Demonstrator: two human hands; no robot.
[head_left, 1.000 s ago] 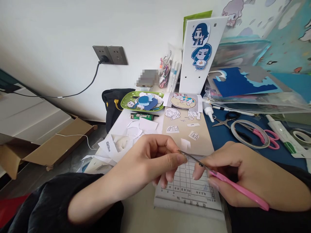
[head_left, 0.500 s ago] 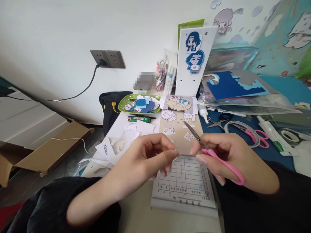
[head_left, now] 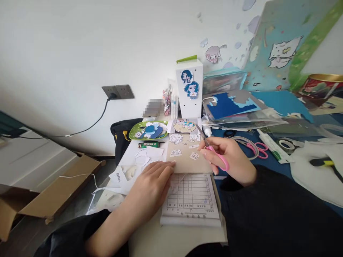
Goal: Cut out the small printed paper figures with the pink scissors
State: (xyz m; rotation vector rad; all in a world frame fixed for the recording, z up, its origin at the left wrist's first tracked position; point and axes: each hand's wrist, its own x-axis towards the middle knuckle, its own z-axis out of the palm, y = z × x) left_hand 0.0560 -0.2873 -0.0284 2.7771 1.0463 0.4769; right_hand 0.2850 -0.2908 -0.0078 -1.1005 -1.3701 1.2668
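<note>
My right hand [head_left: 233,155] holds a pair of pink-handled scissors [head_left: 221,161] above the right side of the table, blades pointing up and away. My left hand [head_left: 154,182] lies palm down at the left edge of a printed form pad [head_left: 191,192], its fingers stretched out. Whether anything is under that palm is hidden. Just past the pad, small cut-out line drawings, among them a figure [head_left: 176,138] and a striped piece [head_left: 176,153], lie on the beige surface. Behind them is a sheet with a coloured oval drawing [head_left: 184,126].
Paper scraps [head_left: 154,152] lie left of the pad, near a green tray [head_left: 132,132] of cut-outs. A white upright box [head_left: 184,107] stands at the back. More pink scissors [head_left: 258,150], a glue tube [head_left: 274,146] and a tape roll [head_left: 286,144] are at right.
My left hand has come down from a pinch in the air to lie flat beside the pad. My right hand still holds the scissors. The camera view has shifted right and upward.
</note>
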